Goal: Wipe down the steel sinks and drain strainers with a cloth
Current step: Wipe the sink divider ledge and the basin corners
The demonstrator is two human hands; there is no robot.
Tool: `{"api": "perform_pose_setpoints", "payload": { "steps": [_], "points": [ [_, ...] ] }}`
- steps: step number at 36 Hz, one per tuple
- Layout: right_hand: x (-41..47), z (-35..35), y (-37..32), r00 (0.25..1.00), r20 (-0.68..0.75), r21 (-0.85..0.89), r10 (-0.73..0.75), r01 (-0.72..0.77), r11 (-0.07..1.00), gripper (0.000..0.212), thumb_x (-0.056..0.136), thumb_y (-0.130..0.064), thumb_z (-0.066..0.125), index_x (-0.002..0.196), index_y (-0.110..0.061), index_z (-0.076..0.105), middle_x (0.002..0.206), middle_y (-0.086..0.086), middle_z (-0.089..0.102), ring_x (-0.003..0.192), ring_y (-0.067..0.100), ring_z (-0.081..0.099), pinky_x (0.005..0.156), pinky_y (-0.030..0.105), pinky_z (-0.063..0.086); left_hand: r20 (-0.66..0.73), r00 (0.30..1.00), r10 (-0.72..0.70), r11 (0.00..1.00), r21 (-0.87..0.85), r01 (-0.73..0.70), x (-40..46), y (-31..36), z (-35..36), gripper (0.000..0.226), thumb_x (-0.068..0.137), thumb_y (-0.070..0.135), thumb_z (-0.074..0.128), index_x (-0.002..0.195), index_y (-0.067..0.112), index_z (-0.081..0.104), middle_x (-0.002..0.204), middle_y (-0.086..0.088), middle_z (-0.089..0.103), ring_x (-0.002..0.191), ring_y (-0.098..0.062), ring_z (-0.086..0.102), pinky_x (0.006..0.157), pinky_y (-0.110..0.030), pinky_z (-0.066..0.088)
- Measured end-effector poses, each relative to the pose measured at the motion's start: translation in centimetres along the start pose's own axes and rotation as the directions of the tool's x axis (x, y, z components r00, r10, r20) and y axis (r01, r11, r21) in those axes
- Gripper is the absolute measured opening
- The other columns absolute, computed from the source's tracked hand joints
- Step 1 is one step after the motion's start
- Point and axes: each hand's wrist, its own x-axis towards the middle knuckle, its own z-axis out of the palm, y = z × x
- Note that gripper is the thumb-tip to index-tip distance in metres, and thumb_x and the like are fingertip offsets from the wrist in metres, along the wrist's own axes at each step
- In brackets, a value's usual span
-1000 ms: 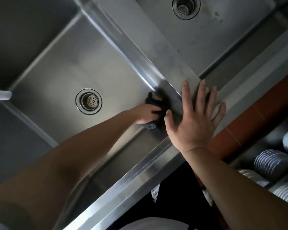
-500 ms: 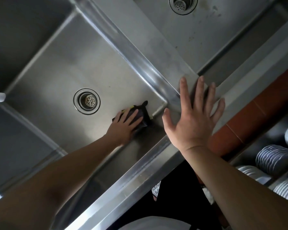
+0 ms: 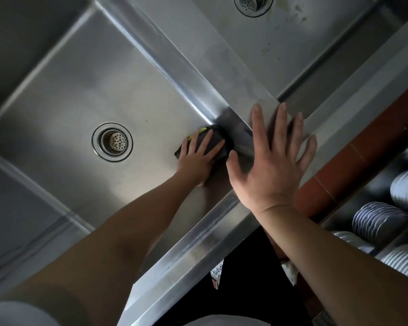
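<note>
- Head view, hands: the left hand [image 3: 199, 158] lay flat with fingers straight on a dark cloth [image 3: 216, 143], pressing it onto the floor of the near sink [image 3: 85, 95] in the corner by the divider; it pressed rather than gripped; a yellow edge showed at the cloth's far side; the right hand [image 3: 269, 161] was spread wide open, holding nothing, over the junction of the divider [image 3: 198, 74] and the front rim [image 3: 198, 252]; whether the palm actually bore on the steel could not be told.
- Head view, task things: the near drain strainer [image 3: 112, 142] sat in the middle of the near sink's floor, apart from the cloth and untouched by it; the far sink [image 3: 316, 43] beyond the divider showed spots and smears on its floor; its far drain strainer [image 3: 253, 4] was cut by the top edge of the view.
- Head view, surroundings: stacks of plates [image 3: 375, 222] stood on a lower shelf to the right.
- Judgement: the step in hand looked like wiping the near sink's corner; the next move likely called for drawing the cloth across the floor toward the near drain strainer, keeping flat pressure, then working round its perforated basket; the far sink looked not yet wiped.
</note>
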Motion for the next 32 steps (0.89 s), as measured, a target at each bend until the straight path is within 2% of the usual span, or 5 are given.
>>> {"api": "perform_pose_setpoints", "payload": {
  "steps": [8,22,26,29,32],
  "points": [
    [0.0,-0.1,-0.1,1.000,0.013,-0.016,-0.001,0.001,1.000,0.087,0.082,-0.060,0.052,0.158,-0.033,0.019,0.165,0.009,0.019,0.151,0.038,0.016,0.117,0.063,0.013,0.060,0.983,0.176,0.970,0.160,-0.183,0.9,-1.5,-3.6,0.064,0.098,0.030,0.038,0.156,0.045,0.014,0.165,-0.013,0.008,0.145,-0.043,0.018,0.109,-0.053,0.028],
    [-0.1,-0.6,-0.5,0.998,0.056,-0.031,0.016,-0.014,0.999,0.087,0.082,-0.055,0.051,0.158,-0.032,0.016,0.165,0.012,0.017,0.151,0.040,0.014,0.116,0.065,0.014,0.225,0.964,0.145,0.969,0.164,-0.184,-2.9,-2.7,-4.1,0.052,0.100,0.031,0.041,0.150,0.042,0.031,0.160,-0.010,0.017,0.139,-0.039,0.027,0.098,-0.055,0.038],
    [-0.1,-0.8,-0.6,0.998,0.063,-0.018,0.017,-0.016,1.000,0.087,0.083,-0.054,0.053,0.158,-0.031,0.016,0.165,0.012,0.017,0.151,0.040,0.014,0.117,0.065,0.012,0.210,0.976,0.064,0.985,0.144,-0.095,-8.9,-5.7,-1.1,0.063,0.096,0.027,0.044,0.154,0.042,0.024,0.164,-0.011,0.017,0.143,-0.037,0.027,0.102,-0.051,0.037],
    [-0.2,-0.8,-0.6,0.998,0.057,-0.019,0.016,-0.015,1.000,0.084,0.086,-0.052,0.053,0.158,-0.031,0.017,0.165,0.012,0.017,0.151,0.039,0.013,0.117,0.064,0.012,0.109,0.987,-0.117,0.988,0.113,0.104,-13.0,-6.8,0.7,0.073,0.084,0.012,0.051,0.151,0.036,0.038,0.155,-0.015,0.040,0.127,-0.040,0.049,0.088,-0.048,0.047],
    [-0.2,-0.8,-0.5,0.998,0.063,-0.015,0.011,-0.010,1.000,0.084,0.087,-0.053,0.051,0.159,-0.030,0.016,0.165,0.013,0.016,0.151,0.040,0.013,0.117,0.064,0.011,0.097,0.945,-0.313,0.950,0.031,0.311,-14.5,-8.8,2.3,0.088,0.077,0.006,0.056,0.155,0.035,0.029,0.158,-0.016,0.031,0.122,-0.042,0.045,0.084,-0.048,0.049]
  ]
}}
